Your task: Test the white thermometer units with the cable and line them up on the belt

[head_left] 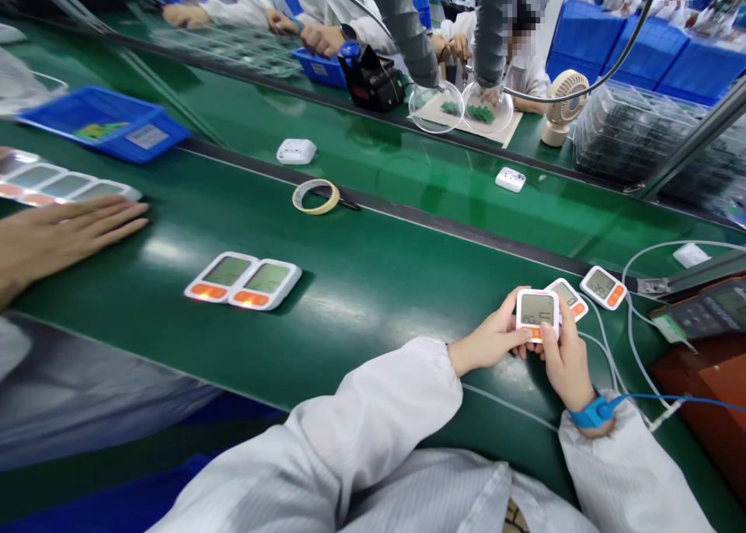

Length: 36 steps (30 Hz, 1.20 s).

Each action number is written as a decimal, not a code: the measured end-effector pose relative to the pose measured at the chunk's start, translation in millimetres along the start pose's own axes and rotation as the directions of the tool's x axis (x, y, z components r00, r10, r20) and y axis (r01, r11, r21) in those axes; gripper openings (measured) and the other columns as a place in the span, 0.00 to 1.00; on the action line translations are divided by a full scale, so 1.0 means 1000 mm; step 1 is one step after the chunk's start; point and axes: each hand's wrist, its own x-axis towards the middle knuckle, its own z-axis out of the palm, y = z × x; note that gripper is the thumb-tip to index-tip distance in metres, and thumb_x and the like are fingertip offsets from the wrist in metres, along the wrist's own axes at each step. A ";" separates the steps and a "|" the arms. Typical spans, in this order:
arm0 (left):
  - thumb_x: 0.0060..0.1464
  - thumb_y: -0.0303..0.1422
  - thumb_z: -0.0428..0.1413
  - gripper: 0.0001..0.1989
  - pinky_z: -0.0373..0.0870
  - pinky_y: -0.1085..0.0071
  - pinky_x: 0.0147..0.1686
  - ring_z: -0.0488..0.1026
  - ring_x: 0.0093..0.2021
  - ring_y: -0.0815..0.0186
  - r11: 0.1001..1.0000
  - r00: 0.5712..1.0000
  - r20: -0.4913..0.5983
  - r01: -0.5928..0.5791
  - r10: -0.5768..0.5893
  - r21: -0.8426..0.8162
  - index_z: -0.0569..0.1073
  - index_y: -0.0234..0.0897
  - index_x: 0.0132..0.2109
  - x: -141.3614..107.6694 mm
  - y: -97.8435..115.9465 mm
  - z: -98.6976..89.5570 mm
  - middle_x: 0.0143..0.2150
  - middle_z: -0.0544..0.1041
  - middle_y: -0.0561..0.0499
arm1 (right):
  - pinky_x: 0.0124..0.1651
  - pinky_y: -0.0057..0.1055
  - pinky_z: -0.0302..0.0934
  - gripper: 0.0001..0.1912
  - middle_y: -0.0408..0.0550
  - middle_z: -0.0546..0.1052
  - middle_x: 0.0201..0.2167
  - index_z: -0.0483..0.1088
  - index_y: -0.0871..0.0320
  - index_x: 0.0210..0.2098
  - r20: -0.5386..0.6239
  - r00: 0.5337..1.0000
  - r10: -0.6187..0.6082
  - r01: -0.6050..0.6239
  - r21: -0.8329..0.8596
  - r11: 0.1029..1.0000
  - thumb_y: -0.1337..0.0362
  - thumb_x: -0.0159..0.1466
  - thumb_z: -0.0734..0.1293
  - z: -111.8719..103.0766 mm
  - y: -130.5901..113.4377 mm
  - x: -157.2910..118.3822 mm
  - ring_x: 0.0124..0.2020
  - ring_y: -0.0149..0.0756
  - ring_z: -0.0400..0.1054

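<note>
Both my hands grip one small white digital timer [537, 312] with a grey screen and orange buttons. My left hand [495, 335] holds its left side, the thumb at the lower edge. On the other side my right hand [564, 354] closes round it, thumb on the orange buttons. Just behind it lies a second timer [568, 296], partly covered by my right hand and the held one. A third timer [604, 287] rests a little farther right. Two more, a left timer [221, 276] and a right timer [266, 284], lie side by side with their orange parts glowing.
A co-worker's hand [75, 234] lies by a row of timers [64, 185] at left. Behind are a blue tray [105, 121] and a tape roll [315, 196]. Cables and a meter [708, 311] occupy the right. A blue wrist strap [594, 413] trails a cord.
</note>
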 end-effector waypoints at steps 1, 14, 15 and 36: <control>0.56 0.40 0.61 0.43 0.67 0.74 0.27 0.69 0.26 0.70 1.000 1.000 -0.013 -0.001 0.001 0.008 0.44 0.40 0.69 0.000 0.000 0.001 0.35 0.72 0.52 | 0.28 0.32 0.68 0.30 0.44 0.77 0.26 0.54 0.60 0.68 -0.001 1.000 0.000 0.000 0.004 1.000 0.52 0.71 0.57 0.000 0.000 0.000 0.22 0.40 0.73; 0.64 0.45 0.49 0.21 0.69 0.68 0.36 0.72 0.36 0.64 0.871 0.983 -0.128 -0.052 0.130 0.489 0.73 0.33 0.54 0.005 0.017 -0.018 0.42 0.76 0.45 | 0.29 0.30 0.65 0.29 0.48 0.79 0.32 0.58 0.60 0.66 0.002 0.997 -0.082 0.081 -0.156 0.984 0.52 0.70 0.59 0.000 0.001 0.000 0.25 0.39 0.73; 0.65 0.44 0.48 0.20 0.69 0.67 0.39 0.72 0.38 0.63 0.794 0.975 -0.126 -0.070 0.182 0.604 0.75 0.33 0.50 0.005 0.020 -0.022 0.41 0.77 0.45 | 0.28 0.30 0.64 0.28 0.48 0.79 0.31 0.60 0.60 0.65 0.020 0.996 -0.088 0.090 -0.178 0.980 0.52 0.70 0.58 0.001 0.002 0.000 0.24 0.39 0.72; 0.60 0.44 0.51 0.23 0.57 0.48 0.63 0.62 0.62 0.47 0.133 0.609 -0.403 0.439 0.683 0.889 0.73 0.31 0.53 -0.107 0.075 -0.145 0.58 0.69 0.35 | 0.36 0.33 0.64 0.16 0.45 0.75 0.38 0.71 0.55 0.38 0.568 0.710 -0.415 0.594 -0.168 0.787 0.63 0.56 0.79 0.031 -0.031 -0.032 0.37 0.42 0.70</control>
